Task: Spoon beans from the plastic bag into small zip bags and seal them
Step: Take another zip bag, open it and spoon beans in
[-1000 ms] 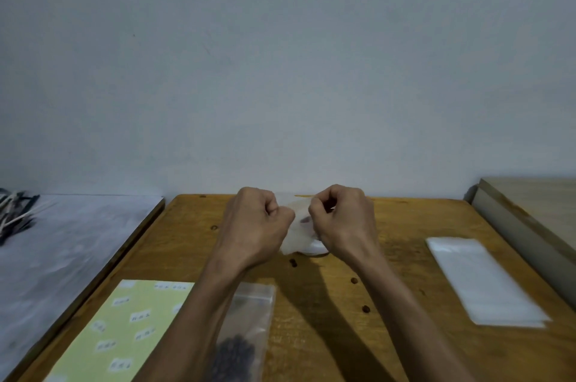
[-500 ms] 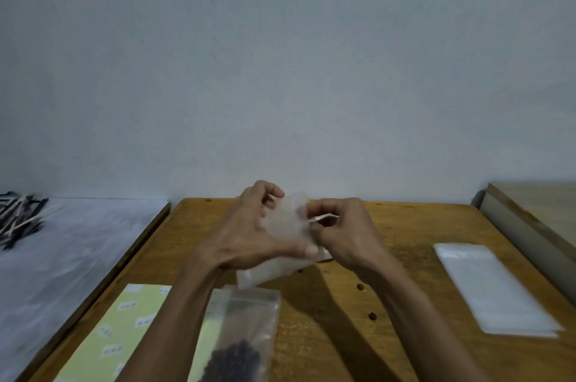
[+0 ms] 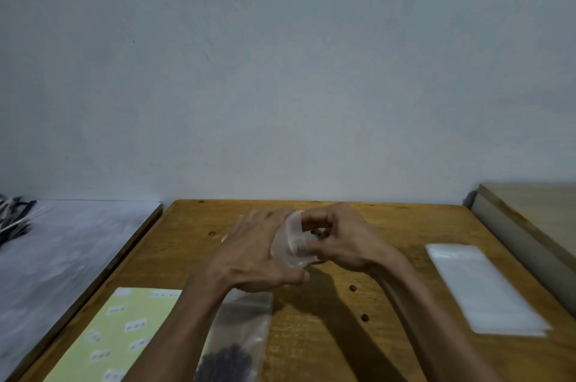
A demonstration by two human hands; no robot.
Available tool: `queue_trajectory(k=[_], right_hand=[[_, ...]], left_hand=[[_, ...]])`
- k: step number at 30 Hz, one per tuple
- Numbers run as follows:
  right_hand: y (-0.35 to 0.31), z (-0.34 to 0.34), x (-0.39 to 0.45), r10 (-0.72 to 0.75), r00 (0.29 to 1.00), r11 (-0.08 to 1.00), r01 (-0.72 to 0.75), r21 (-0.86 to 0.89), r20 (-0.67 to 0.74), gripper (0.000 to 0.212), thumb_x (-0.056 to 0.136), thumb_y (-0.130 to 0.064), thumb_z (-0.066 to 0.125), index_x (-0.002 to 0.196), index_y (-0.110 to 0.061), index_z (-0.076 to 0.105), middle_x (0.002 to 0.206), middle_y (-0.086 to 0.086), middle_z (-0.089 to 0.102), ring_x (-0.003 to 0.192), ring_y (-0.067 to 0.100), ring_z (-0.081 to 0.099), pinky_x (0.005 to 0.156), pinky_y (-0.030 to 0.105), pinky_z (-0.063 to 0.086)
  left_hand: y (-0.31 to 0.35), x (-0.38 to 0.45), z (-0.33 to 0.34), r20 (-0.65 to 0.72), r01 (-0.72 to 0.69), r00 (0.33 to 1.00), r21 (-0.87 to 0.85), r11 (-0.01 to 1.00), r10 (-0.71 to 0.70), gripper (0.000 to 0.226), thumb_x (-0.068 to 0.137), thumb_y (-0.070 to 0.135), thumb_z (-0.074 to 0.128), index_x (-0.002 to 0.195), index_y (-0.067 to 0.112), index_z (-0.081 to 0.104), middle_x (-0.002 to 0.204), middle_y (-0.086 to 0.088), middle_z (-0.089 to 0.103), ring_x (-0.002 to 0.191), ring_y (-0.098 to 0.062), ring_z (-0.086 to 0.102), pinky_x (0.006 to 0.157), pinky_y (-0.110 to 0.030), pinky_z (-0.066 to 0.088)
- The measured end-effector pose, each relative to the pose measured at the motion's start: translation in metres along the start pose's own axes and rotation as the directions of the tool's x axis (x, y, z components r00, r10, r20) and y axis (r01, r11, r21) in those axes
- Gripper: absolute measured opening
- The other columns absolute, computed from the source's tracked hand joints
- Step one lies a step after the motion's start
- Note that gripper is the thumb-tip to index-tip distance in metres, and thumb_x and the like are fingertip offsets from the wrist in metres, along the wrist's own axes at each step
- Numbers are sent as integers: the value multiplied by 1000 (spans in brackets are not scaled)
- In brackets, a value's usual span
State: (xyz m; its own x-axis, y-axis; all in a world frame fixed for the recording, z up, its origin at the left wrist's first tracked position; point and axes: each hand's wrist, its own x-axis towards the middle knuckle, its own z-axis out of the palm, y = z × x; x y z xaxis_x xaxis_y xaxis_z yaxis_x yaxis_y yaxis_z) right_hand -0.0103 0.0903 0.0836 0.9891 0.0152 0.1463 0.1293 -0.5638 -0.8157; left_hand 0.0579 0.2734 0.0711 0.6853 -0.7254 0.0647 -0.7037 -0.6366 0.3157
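At the centre of the frame I hold a small zip bag (image 3: 291, 241) up over the wooden table (image 3: 389, 219) with both hands. My left hand (image 3: 255, 254) cups it from the left, fingers curved round its side and thumb underneath. My right hand (image 3: 339, 238) pinches the bag's mouth, fingers curled at the opening; something dark shows there, too blurred to tell what. At the bottom centre, the plastic bag (image 3: 246, 328) lies flat on the table, partly under my left forearm, with dark beans (image 3: 226, 364) heaped in its lower end. Touching its left side is a yellow-green label sheet (image 3: 124, 338). A stack of clear bags (image 3: 480, 288) lies at the right of the frame.
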Motion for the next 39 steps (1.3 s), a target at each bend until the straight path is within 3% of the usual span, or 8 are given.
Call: queue_trajectory(k=[7, 11, 13, 16, 20, 25, 32, 39], right_hand=[[1, 4, 2, 21, 1000, 980, -17, -198, 16, 33, 85, -26, 77, 117, -25, 73, 114, -12, 72, 100, 0, 64, 90, 25, 55], [2, 1, -2, 86, 966, 979, -128, -161, -245, 22, 88, -35, 74, 109, -27, 75, 97, -15, 70, 77, -4, 63, 70, 18, 52], [14, -8, -8, 137, 894, 909, -284, -304, -426, 34, 85, -50, 73, 113, -30, 71, 111, -10, 67, 100, 8, 63, 84, 34, 55], [39, -18, -15, 321, 847, 792, -485, -371, -423, 68, 79, -65, 70, 134, -27, 57, 139, 2, 59, 124, 24, 57, 100, 45, 51], [62, -9, -17, 591, 773, 798, -602, 30, -231, 75, 77, -51, 80, 140, -20, 52, 122, 8, 68, 103, 23, 67, 82, 38, 57], [77, 12, -5, 661, 693, 710, -453, 540, -287, 21, 90, -23, 73, 103, -6, 72, 73, 5, 68, 60, 14, 60, 49, 24, 46], [69, 20, -5, 152, 758, 986, -165, 39, -635, 21, 101, -30, 57, 104, -18, 74, 77, -12, 67, 70, 0, 63, 55, 10, 42], [73, 14, -18, 2, 819, 993, -71, -98, -574, 9, 99, -30, 58, 95, -32, 66, 71, -17, 65, 63, -2, 63, 54, 9, 48]], left_hand=[[-11, 4, 13, 33, -13, 999, 9, 1000, 13, 95, 75, 70, 59, 154, 39, 16, 145, 9, 35, 123, -16, 35, 112, -49, 35], [-21, 0, 8, 6, 45, 999, -61, 997, -45, 104, 67, 77, 60, 154, 36, 20, 143, 6, 38, 120, -16, 39, 107, -44, 41], [-31, -1, 5, 19, 118, 993, -63, 991, -117, 112, 64, 77, 63, 156, 32, 18, 148, 3, 37, 126, -18, 39, 111, -46, 38], [-42, 0, 3, 72, 167, 984, -30, 985, -165, 111, 64, 72, 69, 155, 31, 21, 149, 3, 41, 128, -20, 40, 113, -49, 35], [-45, 11, 10, 155, 173, 976, -129, 976, -153, 105, 58, 70, 77, 146, 33, 34, 133, 7, 53, 113, -16, 53, 102, -45, 48], [-44, 29, 15, 244, 214, 954, -144, 966, -175, 108, 63, 63, 83, 151, 29, 29, 140, 5, 50, 117, -18, 53, 101, -42, 48], [-47, 42, 21, 289, 253, 934, -116, 960, -211, 119, 57, 73, 79, 155, 24, 30, 144, 4, 49, 120, -19, 52, 103, -43, 49], [-47, 43, 23, 276, 262, 935, -115, 958, -223, 116, 65, 67, 82, 156, 19, 28, 151, 0, 44, 127, -22, 49, 105, -42, 46]])
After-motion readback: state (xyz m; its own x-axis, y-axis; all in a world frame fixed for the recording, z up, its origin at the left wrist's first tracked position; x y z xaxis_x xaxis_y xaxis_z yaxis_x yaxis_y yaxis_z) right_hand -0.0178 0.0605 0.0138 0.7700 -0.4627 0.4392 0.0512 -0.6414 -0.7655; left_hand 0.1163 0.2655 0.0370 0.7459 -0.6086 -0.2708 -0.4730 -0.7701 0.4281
